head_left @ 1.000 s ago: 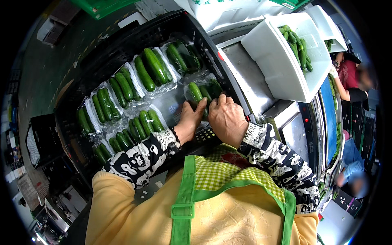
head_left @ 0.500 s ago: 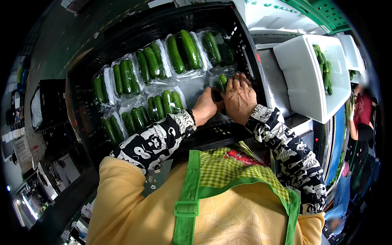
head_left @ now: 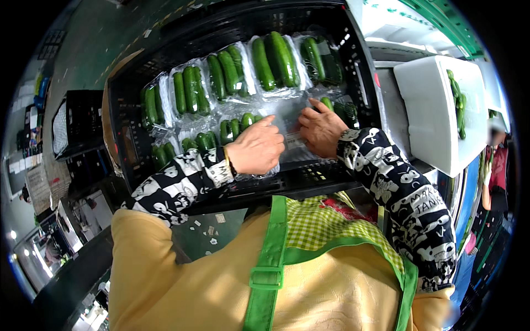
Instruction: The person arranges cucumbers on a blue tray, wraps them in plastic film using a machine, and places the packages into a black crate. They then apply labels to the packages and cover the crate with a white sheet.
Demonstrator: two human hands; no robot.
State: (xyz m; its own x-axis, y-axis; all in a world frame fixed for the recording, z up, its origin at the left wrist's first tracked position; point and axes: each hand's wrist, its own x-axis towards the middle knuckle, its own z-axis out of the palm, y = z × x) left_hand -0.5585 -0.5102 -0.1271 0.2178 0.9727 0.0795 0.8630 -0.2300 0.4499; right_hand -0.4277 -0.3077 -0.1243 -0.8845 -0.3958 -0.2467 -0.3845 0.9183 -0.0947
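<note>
A black perforated crate holds two rows of plastic-wrapped cucumber packs on pale trays. My left hand curls over a pack in the front row, its index finger partly extended and some fingertips hidden. My right hand is beside the front-row pack at the right end, fingers bent and slightly apart. Between my hands shows a pale, flat surface under clear film.
A white foam box holding loose cucumbers rests on a metal surface to the right. A co-worker in red stands beyond it. A black container lies left of the crate; scraps litter the floor below.
My hands have separated: the left moved left from the right-end pack onto a neighbouring front-row pack, while the right stayed near the end pack, fingers now more bent. The view has shifted.
</note>
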